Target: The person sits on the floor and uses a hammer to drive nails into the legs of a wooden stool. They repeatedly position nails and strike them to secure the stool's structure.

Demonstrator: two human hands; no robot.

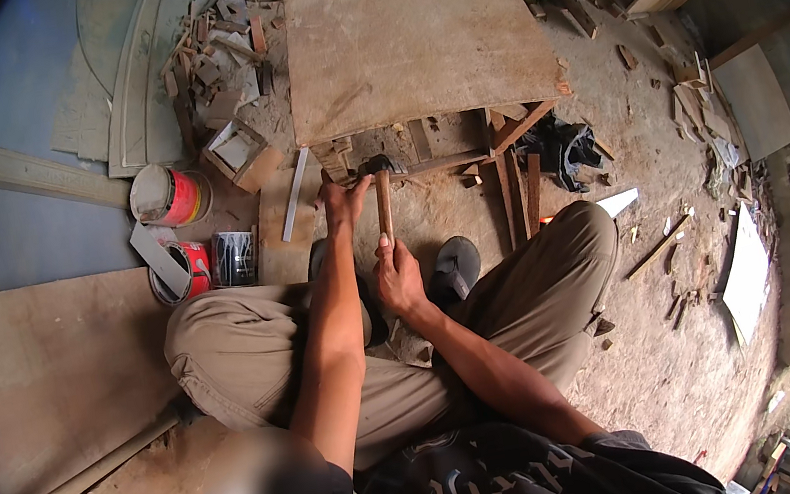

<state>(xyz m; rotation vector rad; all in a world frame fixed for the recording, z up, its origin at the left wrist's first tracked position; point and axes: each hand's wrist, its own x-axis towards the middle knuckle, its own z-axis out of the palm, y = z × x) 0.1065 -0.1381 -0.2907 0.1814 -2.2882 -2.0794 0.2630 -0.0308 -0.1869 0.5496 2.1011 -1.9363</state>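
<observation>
My right hand (399,277) is wrapped round the wooden handle of a hammer (385,206). The dark hammer head lies just right of my left hand (346,201), close to the near edge of a small wooden table (416,37) with a plywood top. My left hand is closed by the table's near left post (332,158). What its fingers pinch is hidden. Beneath the top, the table's wooden rails and a slanted brace (522,128) show.
Left stand two red paint cans (168,196) (191,266) and a dark can (234,257). A pale metal strip (295,195) lies near my left forearm. Wood offcuts (226,89) are heaped far left; a black plastic bag (566,154) and a handsaw (617,204) lie right.
</observation>
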